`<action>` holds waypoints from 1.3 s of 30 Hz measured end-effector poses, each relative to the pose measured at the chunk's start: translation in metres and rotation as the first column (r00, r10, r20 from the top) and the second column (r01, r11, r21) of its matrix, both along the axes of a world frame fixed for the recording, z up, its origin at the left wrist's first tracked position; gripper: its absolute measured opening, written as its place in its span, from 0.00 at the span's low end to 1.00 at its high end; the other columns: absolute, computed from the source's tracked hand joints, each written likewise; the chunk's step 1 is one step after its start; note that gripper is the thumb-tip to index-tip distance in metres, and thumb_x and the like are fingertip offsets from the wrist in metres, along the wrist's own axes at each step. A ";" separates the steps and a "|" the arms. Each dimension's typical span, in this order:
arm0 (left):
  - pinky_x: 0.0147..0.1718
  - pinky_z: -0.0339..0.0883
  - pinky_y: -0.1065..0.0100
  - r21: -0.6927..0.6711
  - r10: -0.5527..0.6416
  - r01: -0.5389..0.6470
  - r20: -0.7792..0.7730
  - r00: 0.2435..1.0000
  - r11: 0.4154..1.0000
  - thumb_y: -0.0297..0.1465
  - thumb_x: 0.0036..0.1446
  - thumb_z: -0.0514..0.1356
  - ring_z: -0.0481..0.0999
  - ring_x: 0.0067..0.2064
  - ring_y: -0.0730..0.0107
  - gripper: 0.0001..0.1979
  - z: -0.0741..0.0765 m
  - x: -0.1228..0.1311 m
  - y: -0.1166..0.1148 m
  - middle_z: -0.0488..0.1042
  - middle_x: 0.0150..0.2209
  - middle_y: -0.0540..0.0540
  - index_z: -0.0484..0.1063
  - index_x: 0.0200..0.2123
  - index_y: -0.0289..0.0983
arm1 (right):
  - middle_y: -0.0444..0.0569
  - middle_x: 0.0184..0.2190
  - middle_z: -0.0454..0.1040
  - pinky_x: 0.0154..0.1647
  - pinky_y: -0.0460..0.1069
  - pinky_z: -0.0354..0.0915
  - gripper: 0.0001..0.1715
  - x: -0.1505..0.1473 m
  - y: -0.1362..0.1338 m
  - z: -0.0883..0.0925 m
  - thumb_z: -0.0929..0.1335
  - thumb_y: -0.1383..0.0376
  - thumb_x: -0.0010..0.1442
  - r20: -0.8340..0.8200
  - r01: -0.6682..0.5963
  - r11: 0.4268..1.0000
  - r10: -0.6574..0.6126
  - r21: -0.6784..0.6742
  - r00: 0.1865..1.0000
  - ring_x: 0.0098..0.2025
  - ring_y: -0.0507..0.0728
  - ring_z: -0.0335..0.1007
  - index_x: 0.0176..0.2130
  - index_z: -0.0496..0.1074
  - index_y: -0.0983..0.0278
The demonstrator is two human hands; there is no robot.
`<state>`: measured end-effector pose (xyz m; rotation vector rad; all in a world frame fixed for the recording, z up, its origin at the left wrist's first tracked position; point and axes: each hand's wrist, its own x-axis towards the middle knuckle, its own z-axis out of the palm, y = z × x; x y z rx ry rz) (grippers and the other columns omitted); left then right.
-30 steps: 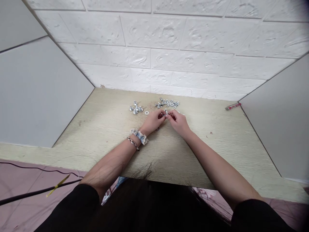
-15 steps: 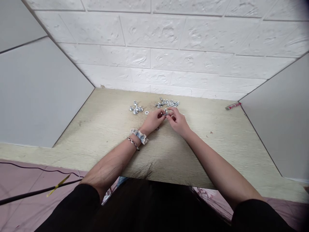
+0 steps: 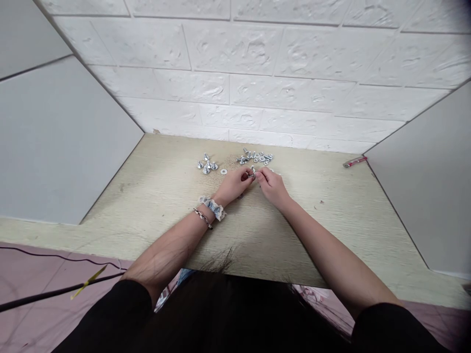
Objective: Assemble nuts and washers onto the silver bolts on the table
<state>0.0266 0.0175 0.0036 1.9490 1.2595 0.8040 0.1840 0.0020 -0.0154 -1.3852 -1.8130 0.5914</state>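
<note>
My left hand [image 3: 235, 184] is closed in a pinch on a small silver bolt [image 3: 252, 169], its shank pointing up. Close against it on the right, my right hand [image 3: 271, 186] has its thumb and index finger pressed together beside the bolt; whether anything sits between those fingertips is hidden. Left of my hands stands a group of bolts with washers [image 3: 206, 165], heads down. One loose flat washer [image 3: 223, 171] lies just beyond my left hand. Behind my hands is a pile of bolts, nuts and washers [image 3: 257, 156]. A small metal piece [image 3: 240, 196] lies partly hidden beside my left wrist.
The wooden tabletop [image 3: 154, 186] ends at a white brick wall [image 3: 250, 88]. Grey panels [image 3: 66, 147] close it in on both sides. A red-handled tool [image 3: 355, 162] lies by the right panel. A dark cable [image 3: 55, 293] with a yellow tie runs at lower left.
My right fingers have drawn in from a spread grip around the bolt to a tighter pinch slightly right of it. My left hand stays nearly still, holding the bolt.
</note>
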 end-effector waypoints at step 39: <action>0.29 0.60 0.71 0.001 0.005 -0.005 -0.001 1.000 1.000 0.34 0.54 0.57 0.66 0.27 0.73 0.08 -0.001 0.000 0.000 0.70 0.24 0.52 0.72 0.34 0.36 | 0.42 0.24 0.68 0.28 0.48 0.58 0.12 -0.002 -0.001 -0.002 0.60 0.56 0.60 -0.014 0.008 1.000 -0.008 0.004 1.000 0.24 0.53 0.61 0.39 0.62 0.60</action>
